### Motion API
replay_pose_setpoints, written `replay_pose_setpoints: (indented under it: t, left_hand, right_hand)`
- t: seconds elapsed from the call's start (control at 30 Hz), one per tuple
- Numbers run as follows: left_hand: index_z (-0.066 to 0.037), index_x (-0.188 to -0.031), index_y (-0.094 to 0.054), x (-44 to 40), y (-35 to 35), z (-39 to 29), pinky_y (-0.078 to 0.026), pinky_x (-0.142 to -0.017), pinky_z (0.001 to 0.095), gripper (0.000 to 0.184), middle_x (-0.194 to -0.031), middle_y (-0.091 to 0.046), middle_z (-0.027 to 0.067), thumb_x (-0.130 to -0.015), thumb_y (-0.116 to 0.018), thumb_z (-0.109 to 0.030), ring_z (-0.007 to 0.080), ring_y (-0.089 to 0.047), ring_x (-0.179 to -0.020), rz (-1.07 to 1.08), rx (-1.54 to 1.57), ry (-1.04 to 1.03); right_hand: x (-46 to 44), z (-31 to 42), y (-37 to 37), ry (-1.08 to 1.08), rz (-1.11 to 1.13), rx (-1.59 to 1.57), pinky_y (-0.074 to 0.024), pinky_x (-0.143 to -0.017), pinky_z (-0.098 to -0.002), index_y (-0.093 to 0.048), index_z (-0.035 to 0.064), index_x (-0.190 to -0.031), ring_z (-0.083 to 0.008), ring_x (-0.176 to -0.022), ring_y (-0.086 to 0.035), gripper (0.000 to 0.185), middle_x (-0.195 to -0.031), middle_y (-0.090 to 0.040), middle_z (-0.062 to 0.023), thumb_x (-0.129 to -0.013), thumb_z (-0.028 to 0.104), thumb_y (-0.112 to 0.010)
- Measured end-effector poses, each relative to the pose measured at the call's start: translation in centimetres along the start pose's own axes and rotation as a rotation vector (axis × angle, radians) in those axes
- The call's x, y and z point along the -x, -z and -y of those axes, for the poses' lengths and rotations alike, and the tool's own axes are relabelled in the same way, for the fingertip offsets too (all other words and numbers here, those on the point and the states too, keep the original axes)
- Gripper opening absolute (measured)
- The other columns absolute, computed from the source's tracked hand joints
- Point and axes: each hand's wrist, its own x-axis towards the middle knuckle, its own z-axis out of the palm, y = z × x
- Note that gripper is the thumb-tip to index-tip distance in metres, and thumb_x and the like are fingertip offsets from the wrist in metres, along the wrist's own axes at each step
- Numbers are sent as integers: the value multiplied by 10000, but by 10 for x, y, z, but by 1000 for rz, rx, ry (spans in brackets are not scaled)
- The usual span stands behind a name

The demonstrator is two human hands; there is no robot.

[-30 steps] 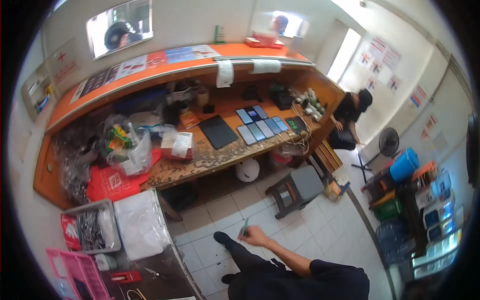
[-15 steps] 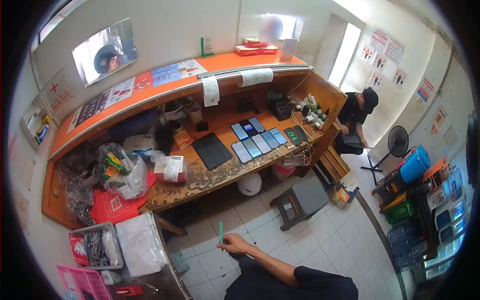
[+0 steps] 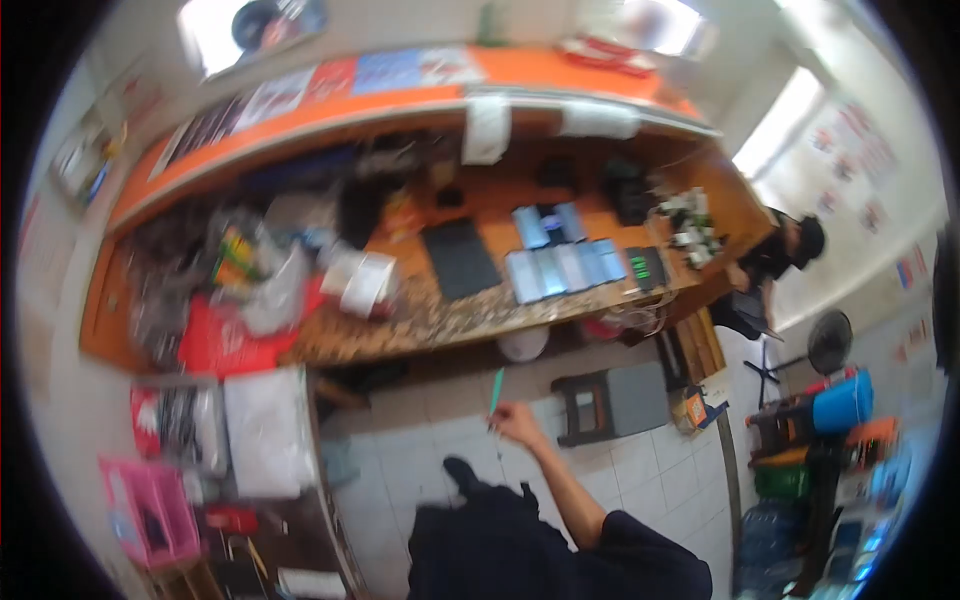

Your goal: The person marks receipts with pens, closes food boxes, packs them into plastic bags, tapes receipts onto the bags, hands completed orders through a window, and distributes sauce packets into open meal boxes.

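My right hand (image 3: 515, 424) is raised over the tiled floor, in front of the counter. Its fingers pinch a slim green stick (image 3: 497, 388) that points upward; blur hides what kind of stick it is. Beyond the hand, several phones (image 3: 565, 270) lie in rows on the worn wooden counter (image 3: 420, 325). A black tablet or folder (image 3: 460, 257) lies to the left of them. My left hand does not show.
A grey stool (image 3: 637, 398) stands right of my hand. Bagged goods (image 3: 275, 285) and a red bag (image 3: 235, 335) crowd the counter's left end. A pink basket (image 3: 150, 510) is at lower left. A seated person (image 3: 765, 270) and a fan (image 3: 830, 342) are at right.
The view has turned and blurred, so the counter sits further right and higher. My right hand, still pinching the green stick, appears higher and further right, and more of my body shows.
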Motion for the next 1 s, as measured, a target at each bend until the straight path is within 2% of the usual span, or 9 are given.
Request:
replay_pose_setpoints:
  t: [0.07,0.1,0.13,0.23,0.33,0.53,0.73,0.8,1.0]
  left_hand:
    - [42,-1054,-601,40,-33,11,-491,-837,506,316,-1074,-597,215,-953,-580,-257,394,-604,-957,-203,-59,-31]
    - [34,-890,-688,54,-38,-2,-492,-807,496,184,-861,-617,226,-850,-674,-145,386,-606,-905,-427,352,80]
    - [18,-913,-684,61,-28,-13,-460,-762,527,186,-905,-606,241,-865,-683,-162,400,-585,-863,-345,207,-114]
    - [33,-927,-586,75,-13,-52,-491,-814,425,172,-988,-621,193,-933,-610,-138,365,-610,-935,92,404,7]
    - [-21,-875,-630,86,-67,-35,-504,-690,338,141,-923,-654,102,-915,-643,-156,269,-650,-855,-9,314,-67]
    - [-49,-964,-659,18,-11,-145,-484,-611,298,168,-874,-662,46,-936,-637,-214,194,-649,-788,452,538,163]
    - [-56,-1062,-660,-94,-15,-227,-508,-686,285,267,-950,-674,53,-983,-611,-307,158,-650,-840,475,884,429]
    - [-60,-1098,-651,-118,-1,-277,-511,-712,283,274,-1017,-679,61,-994,-609,-310,166,-660,-890,431,918,456]
    - [-52,-1141,-648,-116,25,-399,-532,-748,326,270,-1077,-690,77,-991,-623,-275,190,-681,-941,413,904,441]
  right_hand:
    - [-16,17,10,-127,50,-207,-503,-535,-283,-704,39,-916,-110,-639,-624,109,-728,-670,-35,-907,148,-697]
    - [-20,31,12,-136,36,-277,-514,-544,-284,-700,31,-919,-121,-664,-636,112,-756,-676,-49,-912,143,-693]
    - [-26,45,12,-144,4,-347,-525,-553,-284,-696,24,-921,-132,-689,-647,115,-784,-683,-63,-918,139,-689]
    - [-43,52,-6,-186,5,-405,-542,-591,-293,-689,-1,-894,-152,-726,-658,216,-823,-695,-90,-956,203,-655]
    - [-52,68,-23,-241,71,-486,-544,-604,-306,-704,-21,-897,-164,-640,-652,377,-811,-713,-100,-1004,318,-580]
    - [-97,70,-46,-271,119,-314,-504,-665,-318,-727,-29,-936,-163,-710,-655,430,-819,-717,-99,-1025,346,-538]
    - [-272,127,-42,88,-93,-158,-497,-751,-300,-734,-4,-1021,-124,-770,-643,239,-829,-716,-60,-902,202,-705]
    - [-336,147,-33,114,-100,-99,-517,-704,-338,-727,-12,-1018,-196,-746,-680,318,-829,-729,-134,-857,262,-713]
    - [-420,161,-24,-8,174,-5,-514,-669,-335,-727,4,-1033,-172,-712,-666,336,-757,-689,-111,-791,236,-759]
